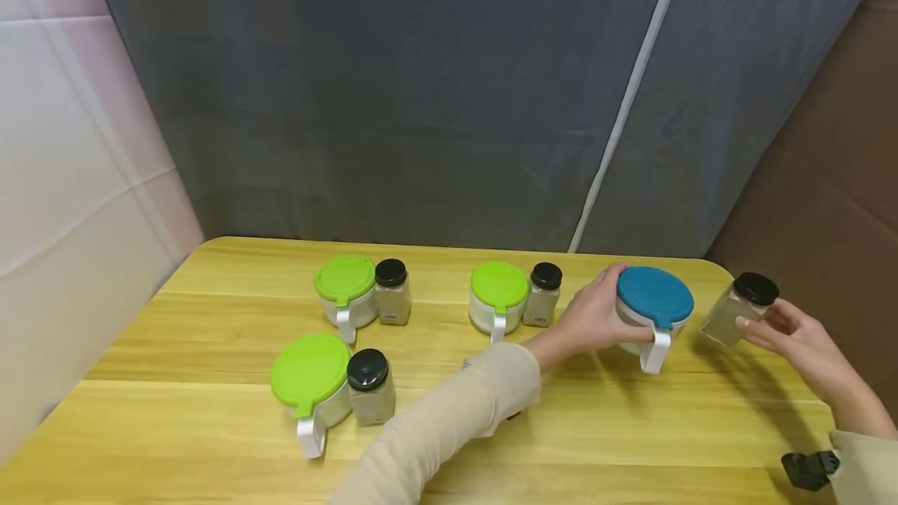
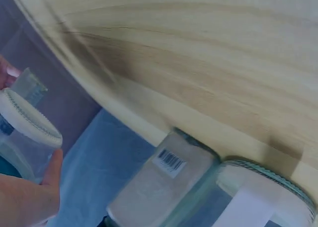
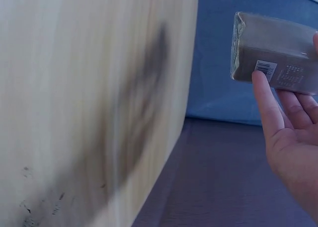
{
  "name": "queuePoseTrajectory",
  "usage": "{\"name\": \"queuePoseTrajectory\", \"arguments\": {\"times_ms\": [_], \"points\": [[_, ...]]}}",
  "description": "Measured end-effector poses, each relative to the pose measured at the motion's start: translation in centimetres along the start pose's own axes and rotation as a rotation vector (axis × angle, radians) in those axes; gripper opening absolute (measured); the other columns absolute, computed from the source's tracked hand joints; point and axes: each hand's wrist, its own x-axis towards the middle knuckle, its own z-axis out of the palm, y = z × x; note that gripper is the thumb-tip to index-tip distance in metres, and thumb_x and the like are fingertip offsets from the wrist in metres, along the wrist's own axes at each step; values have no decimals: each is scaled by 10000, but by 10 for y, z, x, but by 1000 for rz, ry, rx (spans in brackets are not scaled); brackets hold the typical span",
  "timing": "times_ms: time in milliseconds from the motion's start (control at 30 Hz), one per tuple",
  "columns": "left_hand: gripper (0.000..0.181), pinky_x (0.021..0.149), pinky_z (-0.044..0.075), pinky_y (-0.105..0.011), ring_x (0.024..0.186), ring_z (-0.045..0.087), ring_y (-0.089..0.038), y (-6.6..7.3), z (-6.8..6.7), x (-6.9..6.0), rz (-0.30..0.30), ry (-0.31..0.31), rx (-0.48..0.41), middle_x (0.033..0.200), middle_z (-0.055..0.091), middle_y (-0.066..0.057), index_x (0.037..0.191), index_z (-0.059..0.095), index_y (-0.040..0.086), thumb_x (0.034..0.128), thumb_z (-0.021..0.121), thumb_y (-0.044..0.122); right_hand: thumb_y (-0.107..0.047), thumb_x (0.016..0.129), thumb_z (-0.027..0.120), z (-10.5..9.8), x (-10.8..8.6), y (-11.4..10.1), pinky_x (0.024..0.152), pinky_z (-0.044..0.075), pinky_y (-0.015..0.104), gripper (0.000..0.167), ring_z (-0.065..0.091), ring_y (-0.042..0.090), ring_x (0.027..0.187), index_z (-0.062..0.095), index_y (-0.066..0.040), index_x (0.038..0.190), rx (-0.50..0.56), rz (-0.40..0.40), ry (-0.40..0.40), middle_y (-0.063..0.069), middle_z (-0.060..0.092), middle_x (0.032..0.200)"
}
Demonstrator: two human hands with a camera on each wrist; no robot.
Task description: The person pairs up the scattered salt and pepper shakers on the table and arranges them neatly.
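At the right end of the table my left hand (image 1: 592,314) grips a white-bodied seasoning pot with a blue lid (image 1: 656,294) and a white handle. The left wrist view shows the pot's clear bottom (image 2: 32,120), raised off the tabletop. Farther right, my right hand (image 1: 807,345) holds a square spice jar with a black lid (image 1: 733,316), tilted above the table. In the right wrist view fingers (image 3: 268,105) touch the jar (image 3: 276,53) beside its barcode label. A gap separates the pot from this jar.
Pots with green lids (image 1: 500,287) (image 1: 345,280) (image 1: 311,372) stand on the wooden table (image 1: 210,349), each beside a black-lidded jar (image 1: 542,298) (image 1: 393,294) (image 1: 372,392). A grey curtain (image 1: 386,100) hangs behind. A black clip-like piece (image 1: 809,470) is by the right sleeve.
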Motion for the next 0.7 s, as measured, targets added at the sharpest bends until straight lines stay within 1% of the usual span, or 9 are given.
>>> {"name": "queuePoseTrajectory", "arguments": {"times_ms": [100, 200, 233, 300, 367, 467, 533, 600, 700], "points": [[852, 850, 380, -219, 1075, 429, -60, 5, -7, -2, 9, 2, 2, 1271, 395, 65, 1341, 259, 168, 672, 730, 407, -302, 910, 476, 0, -6, -18, 793, 422, 442, 811, 452, -115, 810, -77, 107, 1341, -26, -35, 1, 397, 183, 1279], [857, 847, 380, -221, 1076, 429, -64, 9, -14, -5, 24, -6, 5, 1269, 399, 59, 1341, 265, 164, 666, 736, 404, -287, 911, 481, 1, -6, -23, 704, 468, 295, 764, 431, -147, 805, 9, 125, 1348, -46, -61, 10, 375, 237, 1266], [857, 847, 379, -220, 1078, 428, -63, 11, -17, -7, 32, -11, 9, 1268, 402, 58, 1340, 268, 162, 664, 737, 403, -290, 910, 482, 1, -5, -22, 697, 466, 284, 738, 442, -125, 820, 58, 123, 1350, -46, -72, 12, 357, 268, 1254], [854, 849, 377, -218, 1084, 424, -63, 12, -21, -10, 52, -26, 13, 1271, 401, 54, 1339, 273, 158, 664, 737, 402, -290, 912, 478, 2, -3, -19, 768, 444, 373, 724, 496, 48, 967, 68, 107, 1357, -34, -81, 1, 363, 241, 1278], [859, 856, 370, -209, 1094, 417, -62, 13, -26, -13, 77, -44, 24, 1278, 398, 46, 1342, 270, 147, 666, 734, 403, -292, 906, 489, 4, -1, -14, 751, 439, 415, 717, 475, 83, 1006, 64, 18, 1393, -58, -79, 27, 314, 255, 1296], [861, 863, 363, -201, 1103, 414, -69, 13, -34, -19, 109, -68, 32, 1282, 399, 22, 1344, 267, 131, 669, 733, 393, -283, 908, 488, 7, -2, -15, 780, 411, 484, 678, 419, 268, 1096, 93, -62, 1412, -54, -108, 21, 288, 260, 1314], [864, 866, 357, -195, 1105, 411, -72, 12, -38, -23, 123, -80, 33, 1281, 402, 8, 1346, 263, 120, 672, 732, 388, -269, 903, 502, 10, -5, -22, 713, 457, 387, 640, 472, 99, 998, 151, -104, 1412, -77, -135, 32, 211, 353, 1266], [860, 866, 358, -196, 1104, 413, -79, 11, -42, -28, 130, -87, 20, 1278, 406, -4, 1344, 265, 114, 672, 736, 373, -253, 905, 502, 11, -10, -33, 713, 461, 338, 632, 479, 75, 995, 164, -82, 1410, -67, -173, -2, 115, 409, 1247], [860, 868, 355, -192, 1103, 411, -80, 8, -48, -35, 137, -91, 10, 1278, 406, -9, 1341, 266, 112, 670, 742, 362, -211, 896, 523, 16, -18, -46, 655, 453, 229, 598, 460, -71, 916, 224, -77, 1396, -85, -207, 0, -114, 444, 1131]]}}
